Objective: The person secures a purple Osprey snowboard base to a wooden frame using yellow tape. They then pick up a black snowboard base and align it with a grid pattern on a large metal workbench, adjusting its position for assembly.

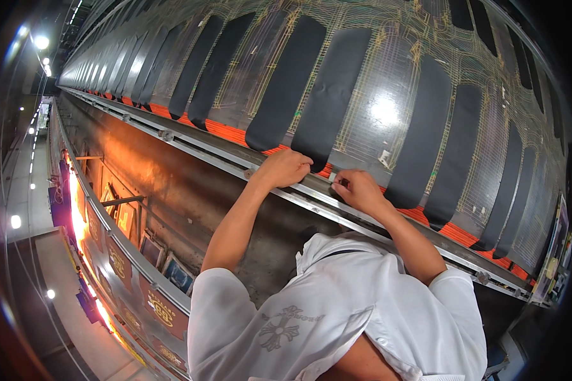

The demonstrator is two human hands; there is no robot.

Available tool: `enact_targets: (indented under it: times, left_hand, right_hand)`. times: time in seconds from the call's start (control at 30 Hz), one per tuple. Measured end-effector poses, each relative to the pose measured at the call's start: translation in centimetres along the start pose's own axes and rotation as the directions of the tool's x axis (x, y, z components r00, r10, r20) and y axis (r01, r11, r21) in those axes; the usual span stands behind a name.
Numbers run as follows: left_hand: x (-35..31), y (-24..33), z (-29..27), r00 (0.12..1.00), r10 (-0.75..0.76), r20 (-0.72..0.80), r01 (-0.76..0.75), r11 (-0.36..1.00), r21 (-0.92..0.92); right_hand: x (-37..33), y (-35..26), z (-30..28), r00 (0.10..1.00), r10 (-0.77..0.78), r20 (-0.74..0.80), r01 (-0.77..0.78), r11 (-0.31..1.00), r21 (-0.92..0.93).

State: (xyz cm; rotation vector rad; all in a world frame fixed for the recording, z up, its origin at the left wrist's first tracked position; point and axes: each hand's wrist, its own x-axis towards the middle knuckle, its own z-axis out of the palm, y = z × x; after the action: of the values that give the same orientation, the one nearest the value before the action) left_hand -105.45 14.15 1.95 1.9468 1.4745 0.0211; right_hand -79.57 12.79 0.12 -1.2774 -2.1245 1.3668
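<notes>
Long black pieces of flat, cloth-like material with rounded ends lie side by side across a long table. At the near edge, my left hand is closed on the rounded lower end of one black piece. A little to its right, my right hand is closed, with thumb and forefinger pinched together beside that piece's corner. Something small and pale shows at those fingertips, too small to name. Another black piece lies just left of the one at my left hand.
The table surface is grey and glossy, marked with many yellowish lines. An orange strip and a metal rail run along its near edge. Behind me on the left stands another long table with printed dark pieces and a glowing orange heater.
</notes>
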Motion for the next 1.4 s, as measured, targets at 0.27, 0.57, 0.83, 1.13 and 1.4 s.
enact_targets:
  times: [0.27, 0.57, 0.83, 1.13, 1.4]
  left_hand:
    - [-3.5, -6.6, -5.8, 0.885, -0.072, -0.46, 0.02, 0.993, -0.115]
    - [-2.4, -9.9, -5.3, 0.981, 0.077, -0.176, -0.058, 0.992, 0.109]
    - [-0.1, -9.8, -6.3, 0.974, -0.153, 0.169, 0.104, 0.959, 0.265]
    - [-2.0, -12.3, -8.1, 0.996, -0.085, -0.008, 0.085, 0.994, 0.061]
    - [-2.6, -13.5, -7.4, 0.956, 0.122, -0.268, -0.093, 0.989, 0.119]
  right_hand:
    - [1.3, 0.0, 0.9, 0.976, -0.209, -0.063, 0.189, 0.954, -0.232]
    - [5.1, -3.6, 5.6, 0.984, -0.178, 0.026, 0.178, 0.984, -0.001]
    - [7.3, -3.3, 5.3, 0.95, -0.243, 0.194, 0.236, 0.97, 0.056]
    - [8.1, -2.9, 6.1, 0.953, -0.302, -0.026, 0.286, 0.925, -0.252]
    - [6.7, -3.6, 6.0, 0.955, -0.244, -0.167, 0.19, 0.939, -0.287]
